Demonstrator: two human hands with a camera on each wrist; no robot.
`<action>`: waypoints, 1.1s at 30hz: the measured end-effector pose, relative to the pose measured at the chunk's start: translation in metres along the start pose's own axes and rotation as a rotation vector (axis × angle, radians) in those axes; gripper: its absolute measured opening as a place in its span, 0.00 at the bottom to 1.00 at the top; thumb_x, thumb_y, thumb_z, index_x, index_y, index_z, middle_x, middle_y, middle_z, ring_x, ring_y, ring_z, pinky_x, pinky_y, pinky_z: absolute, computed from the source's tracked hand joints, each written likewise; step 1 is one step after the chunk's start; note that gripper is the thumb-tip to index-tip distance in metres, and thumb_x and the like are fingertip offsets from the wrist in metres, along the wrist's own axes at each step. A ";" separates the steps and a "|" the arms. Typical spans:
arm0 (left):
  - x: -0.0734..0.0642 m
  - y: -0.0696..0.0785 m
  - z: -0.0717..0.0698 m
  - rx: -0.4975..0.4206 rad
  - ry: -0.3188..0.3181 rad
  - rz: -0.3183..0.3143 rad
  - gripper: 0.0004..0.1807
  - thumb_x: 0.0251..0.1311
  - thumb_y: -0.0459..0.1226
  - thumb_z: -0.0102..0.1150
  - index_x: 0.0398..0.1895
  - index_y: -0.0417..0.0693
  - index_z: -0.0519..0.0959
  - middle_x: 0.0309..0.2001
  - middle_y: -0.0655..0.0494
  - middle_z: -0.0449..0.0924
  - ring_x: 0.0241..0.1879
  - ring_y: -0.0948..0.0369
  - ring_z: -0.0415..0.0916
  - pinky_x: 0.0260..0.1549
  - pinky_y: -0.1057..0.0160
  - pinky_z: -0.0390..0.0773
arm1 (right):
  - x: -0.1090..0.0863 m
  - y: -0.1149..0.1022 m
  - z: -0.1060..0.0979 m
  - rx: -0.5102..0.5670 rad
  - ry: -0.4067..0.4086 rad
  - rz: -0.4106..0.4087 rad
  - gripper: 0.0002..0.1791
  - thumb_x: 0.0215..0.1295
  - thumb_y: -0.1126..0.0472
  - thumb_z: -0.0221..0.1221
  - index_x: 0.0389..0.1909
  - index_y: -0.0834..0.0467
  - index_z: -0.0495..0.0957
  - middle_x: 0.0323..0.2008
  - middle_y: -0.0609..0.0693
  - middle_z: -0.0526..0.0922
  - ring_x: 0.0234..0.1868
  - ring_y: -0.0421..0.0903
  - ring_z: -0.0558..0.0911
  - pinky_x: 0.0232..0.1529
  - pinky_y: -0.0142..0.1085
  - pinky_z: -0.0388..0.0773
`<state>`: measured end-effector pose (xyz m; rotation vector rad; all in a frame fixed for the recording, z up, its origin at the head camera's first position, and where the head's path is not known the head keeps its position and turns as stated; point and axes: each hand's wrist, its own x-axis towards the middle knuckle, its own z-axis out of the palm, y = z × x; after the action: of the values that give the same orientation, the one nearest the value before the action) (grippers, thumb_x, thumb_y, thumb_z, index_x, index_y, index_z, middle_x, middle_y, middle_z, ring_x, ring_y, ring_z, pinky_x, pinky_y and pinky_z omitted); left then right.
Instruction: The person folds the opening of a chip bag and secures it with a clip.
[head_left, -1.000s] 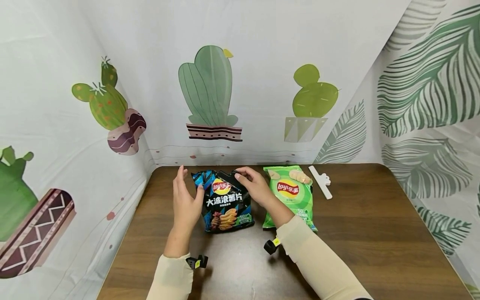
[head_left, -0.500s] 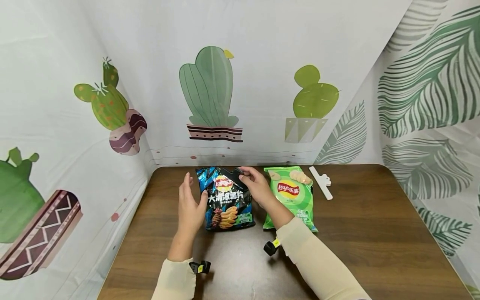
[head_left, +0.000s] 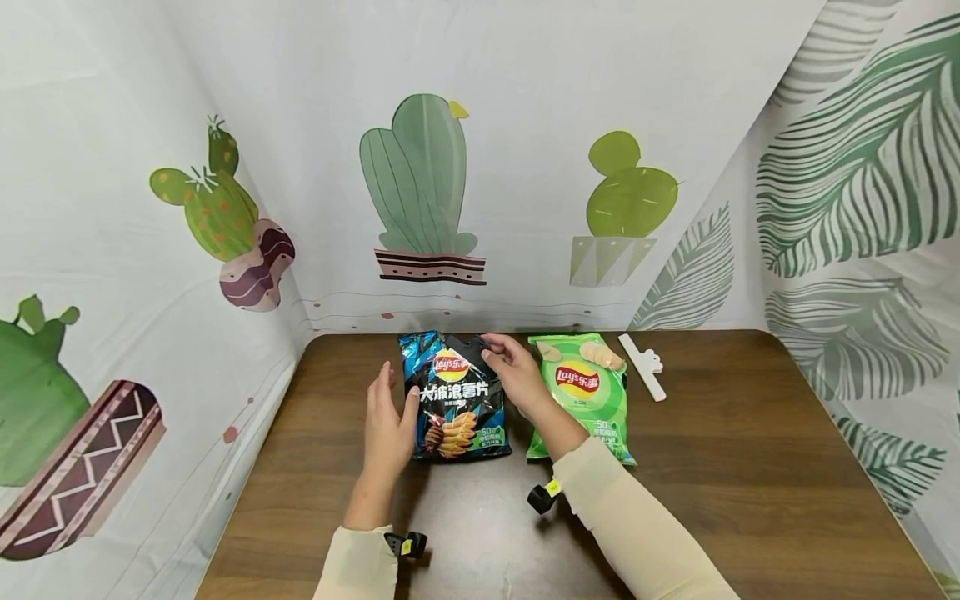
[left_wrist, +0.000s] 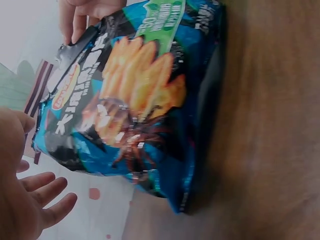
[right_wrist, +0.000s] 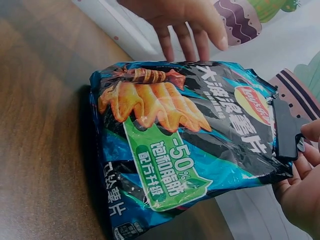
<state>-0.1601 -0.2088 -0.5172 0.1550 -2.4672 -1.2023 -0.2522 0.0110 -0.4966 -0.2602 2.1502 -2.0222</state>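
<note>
A black and blue bag of Lay's chips (head_left: pixel 459 404) is at the back left of the table, its top end lifted off the wood in the wrist views. A black bag clip (right_wrist: pixel 287 130) sits across its top edge. My right hand (head_left: pixel 521 379) pinches this clip between thumb and fingers at the bag's upper right corner. Beside the bag's left edge is my left hand (head_left: pixel 392 429), fingers extended and spread. In the right wrist view, that left hand (right_wrist: pixel 185 25) is close to the bag's side; whether it touches cannot be told.
A green Lay's chip bag (head_left: pixel 585 408) lies just right of the black one, partly behind my right forearm. Further right lies a white bag clip (head_left: pixel 642 367). A printed cloth (head_left: pixel 525 167) hangs behind the back edge of the wooden table (head_left: pixel 750 467).
The black bag has shifted slightly right and its top has straightened out. My left hand has moved right and a little nearer me, while my right hand keeps its grip on the clip.
</note>
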 end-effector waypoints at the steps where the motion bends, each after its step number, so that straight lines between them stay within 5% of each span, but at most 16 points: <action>1: -0.001 -0.001 0.002 -0.003 -0.004 -0.006 0.37 0.75 0.49 0.52 0.80 0.47 0.53 0.70 0.39 0.64 0.69 0.43 0.66 0.68 0.38 0.66 | 0.001 0.002 0.000 0.005 0.011 -0.004 0.22 0.76 0.59 0.55 0.68 0.58 0.72 0.61 0.60 0.73 0.62 0.53 0.73 0.65 0.49 0.71; 18: -0.012 -0.015 0.018 0.015 -0.076 -0.041 0.35 0.74 0.46 0.53 0.78 0.44 0.57 0.67 0.35 0.67 0.66 0.40 0.71 0.66 0.39 0.69 | -0.001 0.018 0.001 0.049 0.081 -0.009 0.22 0.73 0.60 0.56 0.67 0.53 0.74 0.63 0.58 0.76 0.65 0.54 0.75 0.66 0.51 0.72; 33: -0.016 -0.026 0.026 -0.001 -0.149 -0.126 0.36 0.76 0.52 0.47 0.79 0.44 0.56 0.74 0.36 0.62 0.74 0.40 0.61 0.71 0.37 0.62 | -0.003 0.027 0.002 0.106 0.060 0.073 0.25 0.75 0.59 0.55 0.71 0.51 0.70 0.69 0.57 0.73 0.72 0.55 0.70 0.73 0.54 0.65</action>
<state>-0.1578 -0.2020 -0.5565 0.2308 -2.6190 -1.3105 -0.2493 0.0117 -0.5238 -0.1057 2.0462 -2.1200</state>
